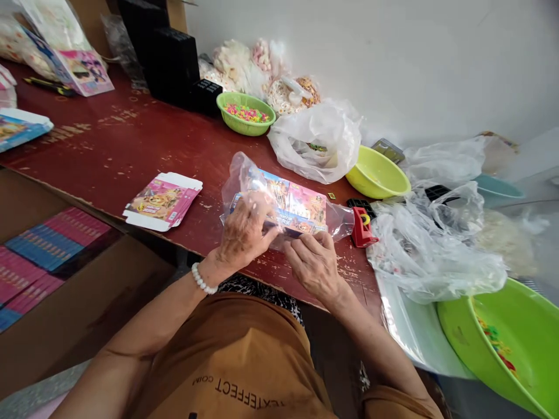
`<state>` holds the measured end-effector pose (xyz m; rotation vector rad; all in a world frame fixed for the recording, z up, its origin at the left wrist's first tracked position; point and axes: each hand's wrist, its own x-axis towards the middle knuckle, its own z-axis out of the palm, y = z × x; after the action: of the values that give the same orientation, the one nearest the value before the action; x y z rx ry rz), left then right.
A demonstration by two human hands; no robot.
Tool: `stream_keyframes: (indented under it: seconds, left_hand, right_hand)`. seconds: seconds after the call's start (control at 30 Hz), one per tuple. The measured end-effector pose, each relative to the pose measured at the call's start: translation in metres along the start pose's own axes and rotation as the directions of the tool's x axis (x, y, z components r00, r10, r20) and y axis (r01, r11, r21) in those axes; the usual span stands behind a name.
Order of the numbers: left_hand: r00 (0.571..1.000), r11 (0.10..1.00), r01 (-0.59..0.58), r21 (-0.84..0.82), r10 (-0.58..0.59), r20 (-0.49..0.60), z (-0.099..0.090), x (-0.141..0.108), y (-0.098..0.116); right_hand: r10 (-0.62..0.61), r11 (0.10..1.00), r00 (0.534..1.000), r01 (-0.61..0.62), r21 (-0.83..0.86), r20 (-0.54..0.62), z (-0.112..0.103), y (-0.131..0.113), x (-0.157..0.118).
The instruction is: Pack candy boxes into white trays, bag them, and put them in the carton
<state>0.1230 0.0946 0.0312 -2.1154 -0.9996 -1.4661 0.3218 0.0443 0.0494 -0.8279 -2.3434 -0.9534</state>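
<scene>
A clear plastic bag [242, 171] holds blue and pink printed boxes [307, 203] side by side at the table's front edge. My left hand [245, 233], with a white bead bracelet at its wrist, grips the bag over the left end of the boxes. The fingers of my right hand [315, 265] are curled against the near edge of the same bag. At the bag's right end is a red tape dispenser [361, 227]. Flattened pink boxes [163, 202] lie in a small stack to the left.
Behind the bag are a green basket [247, 129] of colourful pieces, a white plastic bag [323, 137] and a yellow bowl [378, 174]. Crumpled plastic [432, 244] and a big green basin [528, 337] stand right. A carton of pink and blue boxes [48, 250] sits lower left.
</scene>
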Motion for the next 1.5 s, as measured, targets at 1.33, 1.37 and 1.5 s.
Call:
stream_keyframes:
  seconds: [1.33, 1.37, 1.5]
  left_hand:
    - [0.594, 0.562, 0.804, -0.193, -0.747, 0.300, -0.027, -0.017, -0.120]
    - [0.626, 0.599, 0.777, -0.194, -0.769, 0.129, -0.037, -0.012, -0.124]
    - [0.752, 0.894, 0.440, -0.090, -0.421, -0.507, -0.078, 0.011, -0.088]
  right_hand:
    - [-0.022, 0.999, 1.000, 0.023, -0.033, 0.021, 0.019, -0.005, -0.002]
    - [-0.023, 0.999, 1.000, 0.024, -0.040, 0.013, 0.019, -0.005, -0.001]
    - [-0.039, 0.993, 0.999, 0.042, -0.109, 0.024, 0.019, -0.005, -0.002]
